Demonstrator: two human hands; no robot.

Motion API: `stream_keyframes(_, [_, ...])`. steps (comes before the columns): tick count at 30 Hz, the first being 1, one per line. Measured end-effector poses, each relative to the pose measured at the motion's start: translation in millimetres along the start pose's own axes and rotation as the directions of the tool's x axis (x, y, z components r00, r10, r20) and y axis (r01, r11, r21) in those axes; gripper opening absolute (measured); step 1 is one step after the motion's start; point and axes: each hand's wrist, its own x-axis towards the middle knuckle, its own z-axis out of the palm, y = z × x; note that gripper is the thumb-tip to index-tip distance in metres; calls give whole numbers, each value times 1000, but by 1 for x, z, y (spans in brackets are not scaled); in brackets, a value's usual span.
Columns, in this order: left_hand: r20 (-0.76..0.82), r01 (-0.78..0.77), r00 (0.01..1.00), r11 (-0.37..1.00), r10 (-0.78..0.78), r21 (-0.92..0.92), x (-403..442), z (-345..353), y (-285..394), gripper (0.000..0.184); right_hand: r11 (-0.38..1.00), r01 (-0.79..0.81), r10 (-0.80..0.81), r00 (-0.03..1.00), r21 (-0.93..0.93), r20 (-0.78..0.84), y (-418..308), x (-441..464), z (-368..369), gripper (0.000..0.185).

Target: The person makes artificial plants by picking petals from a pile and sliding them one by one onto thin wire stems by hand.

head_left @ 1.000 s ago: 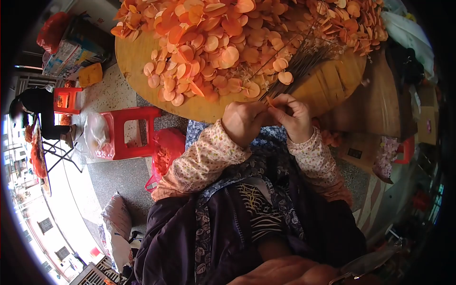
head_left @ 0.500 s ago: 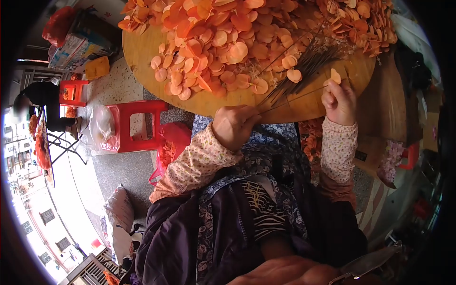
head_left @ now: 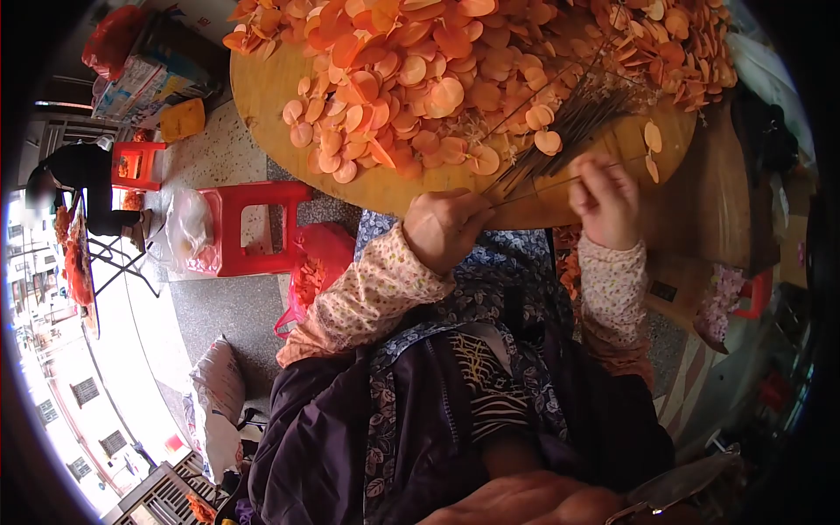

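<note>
Head view, clock directions with 12 at the top edge: the near end of a thin stem [head_left: 544, 189] is hidden within the left hand [head_left: 442, 229], and motion blurs the fingers of the right hand [head_left: 606, 199]. The large heap of orange leaves [head_left: 411, 79] is cut off at 12 o'clock, so its far extent cannot be made out. The left hand is clenched, its thumb and fingers grasping the stem; the right hand is partly curled, and whether it grips the stem or has released it cannot be told. The stem lies between the hands, over the near part of the round wooden table [head_left: 271, 105], and passes close by the right fingertips. Two small orange leaves [head_left: 653, 137] appear beyond them, to the 1 o'clock side of the right hand. The stem's long axis runs from the left hand toward a point between 2 and 3 o'clock, nearly straight. A bundle of bare brown stems [head_left: 573, 127] rests on the table at 11 o'clock from the right hand, its ends pointing toward 7 o'clock
</note>
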Motion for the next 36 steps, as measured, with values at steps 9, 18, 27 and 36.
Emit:
stream_keyframes(9, [-135, 13, 990, 919, 44, 395, 29, 6, -23, 16, 619, 263, -295, 951, -740, 91, -29, -16, 27, 13])
stream_keyframes(18, [-135, 17, 990, 923, 38, 385, 32, 10, -37, 19, 428, 345, -163, 939, -835, 304, 8, -5, 33, 7])
stream_keyframes(27, [-89, 39, 996, 924, -6, 381, 34, 4, -25, 20, 571, 354, -225, 935, -740, 274, 13, -7, 34, 7])
stream_keyframes(36, [-49, -103, 994, 992, 100, -71, 42, -14, -15, 13, 586, 511, -361, 860, -629, 361, 23, 5, 45, 4])
